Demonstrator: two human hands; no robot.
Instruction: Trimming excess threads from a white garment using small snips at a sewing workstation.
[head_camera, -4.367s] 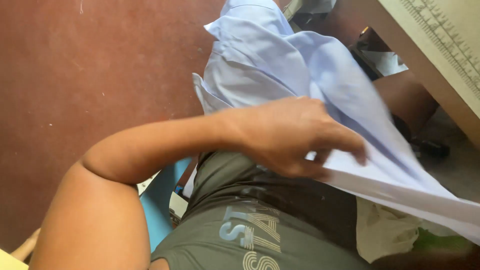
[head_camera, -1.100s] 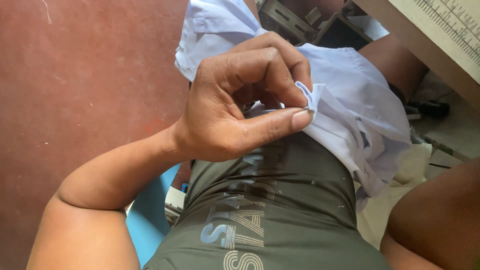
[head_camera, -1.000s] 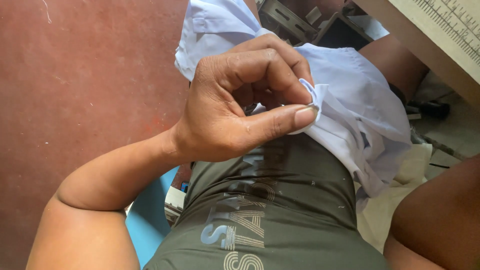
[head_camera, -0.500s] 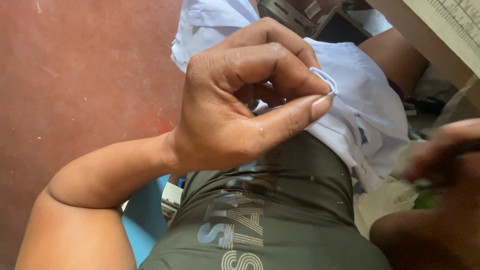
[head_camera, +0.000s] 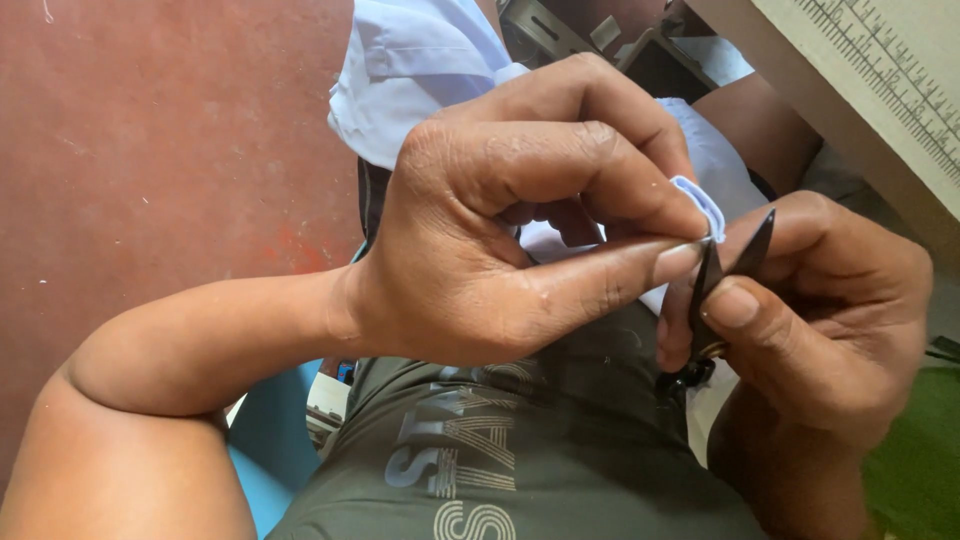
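Red floor fills the left of the view, and over the lap lies a pale blue shirt; the left hand has its thumb and forefinger closed tight on a small folded edge of it, while the right hand grips small black thread snips, blades parted just beside that edge. With the points so near the pinching fingertips, a slip could nick skin or cloth, I judge. Half a second earlier the right hand was only a blur at the side; now it is up at the fold.
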